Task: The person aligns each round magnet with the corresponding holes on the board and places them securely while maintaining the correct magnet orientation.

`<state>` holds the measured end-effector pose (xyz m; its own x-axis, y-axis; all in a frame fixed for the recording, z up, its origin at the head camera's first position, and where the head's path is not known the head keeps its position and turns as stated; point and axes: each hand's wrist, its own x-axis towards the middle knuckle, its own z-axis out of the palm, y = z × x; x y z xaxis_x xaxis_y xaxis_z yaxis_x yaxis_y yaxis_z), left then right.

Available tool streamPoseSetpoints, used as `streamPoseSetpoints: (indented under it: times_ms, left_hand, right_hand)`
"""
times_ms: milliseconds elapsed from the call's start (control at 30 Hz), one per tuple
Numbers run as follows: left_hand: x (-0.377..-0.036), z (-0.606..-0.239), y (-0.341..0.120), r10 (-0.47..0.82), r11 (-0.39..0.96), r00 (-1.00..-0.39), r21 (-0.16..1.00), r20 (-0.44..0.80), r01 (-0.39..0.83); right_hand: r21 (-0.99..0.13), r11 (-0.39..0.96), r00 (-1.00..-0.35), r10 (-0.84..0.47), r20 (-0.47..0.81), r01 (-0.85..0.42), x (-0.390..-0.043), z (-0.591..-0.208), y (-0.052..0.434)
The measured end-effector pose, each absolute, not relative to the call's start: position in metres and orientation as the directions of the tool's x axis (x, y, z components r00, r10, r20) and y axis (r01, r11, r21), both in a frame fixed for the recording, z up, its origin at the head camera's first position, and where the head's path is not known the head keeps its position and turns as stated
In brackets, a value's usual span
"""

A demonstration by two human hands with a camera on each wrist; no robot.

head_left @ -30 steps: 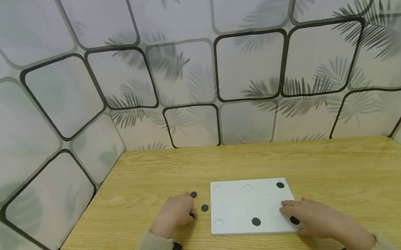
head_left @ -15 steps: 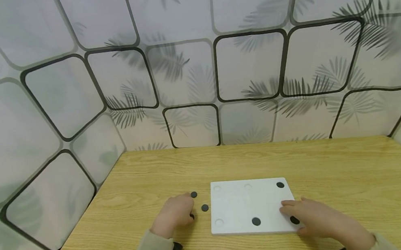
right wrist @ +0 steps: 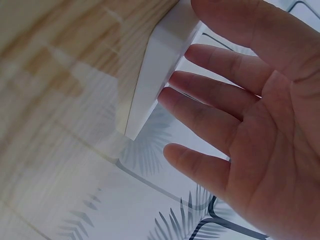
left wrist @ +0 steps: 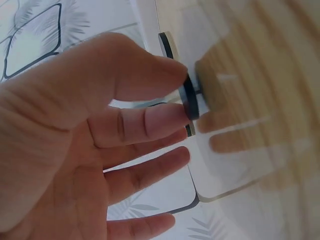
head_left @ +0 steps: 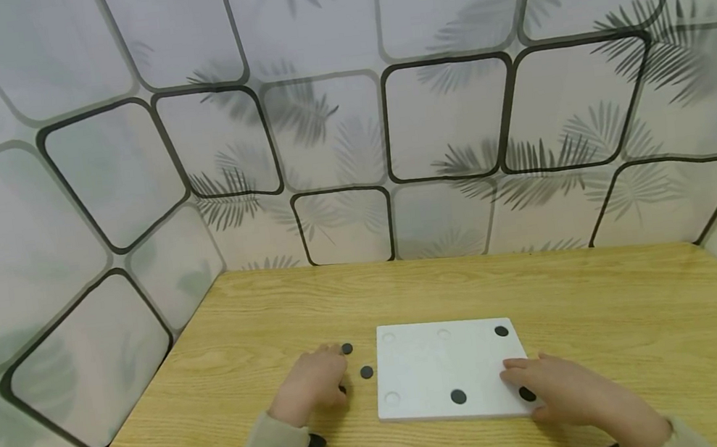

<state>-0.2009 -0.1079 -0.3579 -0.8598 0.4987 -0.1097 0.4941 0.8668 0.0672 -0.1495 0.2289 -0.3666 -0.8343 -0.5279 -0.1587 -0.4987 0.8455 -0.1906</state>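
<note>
My left hand (head_left: 312, 383) is low over the wood table, left of a white board. In the left wrist view, its thumb and index fingertips pinch a small black disc (left wrist: 189, 100), while the other fingers stay extended. Two more black discs, a far one (head_left: 347, 348) and a nearer one (head_left: 366, 373), lie between that hand and the white board (head_left: 426, 369). Three black discs sit on the board, one of them (head_left: 527, 394) partly under my right hand (head_left: 566, 387). That hand rests at the board's right edge, fingers fairly straight.
Shallow round recesses show in the board, such as one (head_left: 391, 398) at its near left corner. The wood table (head_left: 262, 303) meets a patterned fabric wall (head_left: 336, 131) at the back and left.
The left fingers have shifted slightly around the disc, and less of it shows in the head view. The right hand, the board and the other discs stay put.
</note>
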Motion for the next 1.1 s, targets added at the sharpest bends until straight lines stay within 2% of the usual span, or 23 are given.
streamPoseSetpoints:
  times_ms: [433, 733, 1100]
  left_hand:
    - [-0.203, -0.355, -0.107, 0.530, 0.847, -0.844, 0.014, -0.077, 0.531]
    - [-0.204, -0.352, -0.106, 0.547, 0.837, -0.835, 0.022, -0.062, 0.547]
    - [-0.202, -0.348, -0.101, 0.596, 0.802, -0.802, 0.057, -0.040, 0.594]
  right_hand:
    - [-0.208, 0.854, -0.844, -0.511, -0.164, -0.477, -0.149, -0.366, 0.229]
    - [-0.201, 0.874, -0.859, -0.477, -0.187, -0.442, -0.149, -0.368, 0.227]
    - [-0.183, 0.870, -0.855, -0.487, -0.179, -0.458, -0.149, -0.368, 0.225]
